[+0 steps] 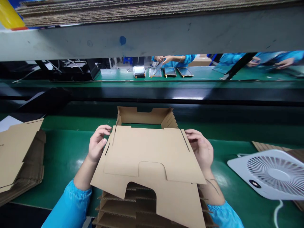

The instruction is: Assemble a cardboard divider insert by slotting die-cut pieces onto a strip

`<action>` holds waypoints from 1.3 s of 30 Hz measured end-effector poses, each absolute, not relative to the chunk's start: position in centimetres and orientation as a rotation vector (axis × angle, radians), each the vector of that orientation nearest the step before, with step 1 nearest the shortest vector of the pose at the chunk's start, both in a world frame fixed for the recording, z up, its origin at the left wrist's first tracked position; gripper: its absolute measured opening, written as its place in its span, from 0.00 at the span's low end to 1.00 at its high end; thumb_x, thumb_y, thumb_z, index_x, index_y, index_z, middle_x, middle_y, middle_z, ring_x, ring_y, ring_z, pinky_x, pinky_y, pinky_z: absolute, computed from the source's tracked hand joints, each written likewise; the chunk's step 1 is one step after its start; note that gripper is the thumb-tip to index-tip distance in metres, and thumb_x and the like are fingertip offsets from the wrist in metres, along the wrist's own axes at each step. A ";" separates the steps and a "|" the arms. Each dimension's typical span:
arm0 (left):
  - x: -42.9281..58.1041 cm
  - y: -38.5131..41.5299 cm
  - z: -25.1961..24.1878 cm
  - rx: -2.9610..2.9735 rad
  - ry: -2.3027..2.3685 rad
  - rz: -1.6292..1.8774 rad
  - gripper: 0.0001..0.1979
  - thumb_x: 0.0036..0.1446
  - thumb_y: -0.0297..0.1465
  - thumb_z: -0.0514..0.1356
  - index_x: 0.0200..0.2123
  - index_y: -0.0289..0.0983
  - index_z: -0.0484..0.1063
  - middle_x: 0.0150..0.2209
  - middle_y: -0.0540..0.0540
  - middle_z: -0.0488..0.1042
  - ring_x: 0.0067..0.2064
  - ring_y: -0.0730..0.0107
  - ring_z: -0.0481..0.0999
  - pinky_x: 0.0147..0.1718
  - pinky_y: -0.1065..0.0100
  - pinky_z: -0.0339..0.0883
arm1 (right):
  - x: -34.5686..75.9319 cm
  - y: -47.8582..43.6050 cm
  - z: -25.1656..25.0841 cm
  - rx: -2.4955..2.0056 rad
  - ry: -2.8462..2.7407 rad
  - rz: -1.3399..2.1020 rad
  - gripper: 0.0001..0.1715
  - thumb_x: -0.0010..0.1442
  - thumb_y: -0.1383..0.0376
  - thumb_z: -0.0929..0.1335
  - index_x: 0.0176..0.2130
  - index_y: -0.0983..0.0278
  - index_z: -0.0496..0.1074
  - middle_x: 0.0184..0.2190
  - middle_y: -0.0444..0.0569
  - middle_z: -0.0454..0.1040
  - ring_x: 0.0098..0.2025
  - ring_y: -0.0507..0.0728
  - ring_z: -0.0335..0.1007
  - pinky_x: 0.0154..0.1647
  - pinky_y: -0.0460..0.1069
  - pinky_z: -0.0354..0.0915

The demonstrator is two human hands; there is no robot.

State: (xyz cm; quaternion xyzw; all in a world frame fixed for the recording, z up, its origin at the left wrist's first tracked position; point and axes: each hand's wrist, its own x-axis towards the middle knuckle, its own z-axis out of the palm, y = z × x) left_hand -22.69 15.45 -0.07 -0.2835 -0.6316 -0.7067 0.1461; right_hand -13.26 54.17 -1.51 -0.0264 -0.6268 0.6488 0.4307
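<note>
A flat, die-cut cardboard box blank (147, 145) lies in front of me, with slots along both sides and a cut-out in its near part. It rests on a stack of partly folded cardboard boxes (118, 207). My left hand (98, 142) is at the blank's far left corner, fingers bent and thumb apart, with nothing seen between them. At the far right corner, my right hand (200, 147) has its fingertips against the side edge; part of that hand is hidden by the cardboard. Beyond the blank, nested cardboard walls (144, 115) stand upright.
More flat cardboard blanks (16, 152) are piled at left. A white fan (273, 174) lies at right on the green work surface (64, 148), its cable running down. A grey shelf beam (152, 38) crosses overhead, bearing stacked cardboard. Behind, co-workers' hands (168, 60) handle flat screen-like devices.
</note>
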 end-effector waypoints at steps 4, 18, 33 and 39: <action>-22.4 15.4 -0.3 -0.866 -1.843 -1.989 0.16 0.66 0.48 0.67 0.43 0.41 0.81 0.61 0.36 0.76 0.62 0.43 0.73 0.60 0.48 0.66 | -13.0 54.3 -2.1 0.016 -1.512 1.612 0.26 0.69 0.46 0.71 0.28 0.60 0.79 0.48 0.54 0.81 0.46 0.61 0.77 0.51 0.58 0.71; -22.6 15.2 0.1 -0.992 -1.873 -1.772 0.16 0.73 0.45 0.61 0.50 0.42 0.83 0.61 0.37 0.81 0.68 0.42 0.73 0.69 0.39 0.61 | -12.5 54.9 -2.9 0.111 -1.662 1.529 0.31 0.71 0.47 0.69 0.23 0.61 0.77 0.59 0.54 0.80 0.54 0.67 0.79 0.56 0.63 0.74; -22.1 15.3 0.2 -0.974 -1.917 -1.786 0.15 0.74 0.44 0.60 0.43 0.40 0.78 0.64 0.34 0.79 0.69 0.41 0.74 0.69 0.37 0.63 | -12.5 55.0 -2.7 0.201 -1.720 1.488 0.31 0.75 0.47 0.65 0.27 0.60 0.79 0.57 0.52 0.82 0.58 0.67 0.77 0.58 0.63 0.69; -22.2 15.2 0.1 -0.947 -1.952 -1.745 0.17 0.73 0.47 0.60 0.46 0.40 0.79 0.64 0.33 0.78 0.67 0.40 0.76 0.66 0.38 0.66 | -12.4 55.0 -2.6 0.206 -1.743 1.476 0.30 0.75 0.47 0.66 0.28 0.59 0.78 0.58 0.52 0.81 0.59 0.67 0.76 0.60 0.62 0.68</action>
